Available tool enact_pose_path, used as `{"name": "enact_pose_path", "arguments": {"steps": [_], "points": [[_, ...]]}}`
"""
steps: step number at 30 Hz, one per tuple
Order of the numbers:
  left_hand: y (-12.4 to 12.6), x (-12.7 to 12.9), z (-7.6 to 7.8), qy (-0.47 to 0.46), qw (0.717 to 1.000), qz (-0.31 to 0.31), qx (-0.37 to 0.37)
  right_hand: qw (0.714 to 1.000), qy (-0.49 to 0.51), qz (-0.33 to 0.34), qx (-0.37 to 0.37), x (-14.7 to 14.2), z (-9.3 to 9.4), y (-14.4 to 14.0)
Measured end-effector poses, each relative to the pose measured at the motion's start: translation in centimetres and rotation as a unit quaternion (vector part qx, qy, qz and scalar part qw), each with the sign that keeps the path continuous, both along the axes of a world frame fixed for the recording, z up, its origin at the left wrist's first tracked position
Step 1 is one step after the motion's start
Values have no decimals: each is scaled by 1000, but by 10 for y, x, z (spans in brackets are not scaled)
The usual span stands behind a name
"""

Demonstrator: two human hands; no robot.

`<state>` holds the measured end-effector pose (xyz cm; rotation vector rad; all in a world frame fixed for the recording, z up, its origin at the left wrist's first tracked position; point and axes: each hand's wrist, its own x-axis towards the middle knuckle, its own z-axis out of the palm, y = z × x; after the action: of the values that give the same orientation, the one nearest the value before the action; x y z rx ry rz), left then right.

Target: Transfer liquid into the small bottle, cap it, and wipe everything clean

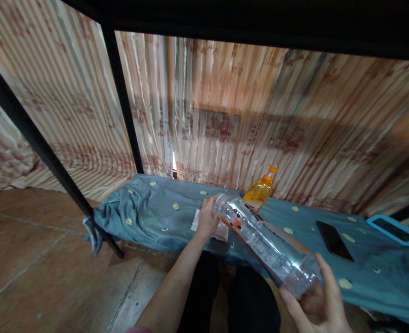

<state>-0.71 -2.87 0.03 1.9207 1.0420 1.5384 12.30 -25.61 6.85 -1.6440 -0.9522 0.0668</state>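
A clear plastic bottle (265, 243) lies tilted across the view, its base gripped by the right hand (317, 300) at five o'clock, its neck closed in the left hand (207, 217) at centre. Any leftover liquid could spill onto the blue bedsheet (155, 208) or the white tissue (221, 231) underneath.

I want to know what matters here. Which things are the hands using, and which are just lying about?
In use:
- clear plastic bottle, base held by the right hand
- left hand at the bottle's cap end
- white cloth under the left hand

Lying about:
- orange bottle
- black phone
- blue-cased device
- blue bedsheet
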Motion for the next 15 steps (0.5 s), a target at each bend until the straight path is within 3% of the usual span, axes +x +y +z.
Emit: {"name": "enact_pose_path", "arguments": {"steps": [8,15], "points": [[1,1,-2,-6,1000,6,-2,999,34,25,32,-6,3,2],[2,2,-4,-9,1000,12,0,996,40,63,55,20,-21,4]]}}
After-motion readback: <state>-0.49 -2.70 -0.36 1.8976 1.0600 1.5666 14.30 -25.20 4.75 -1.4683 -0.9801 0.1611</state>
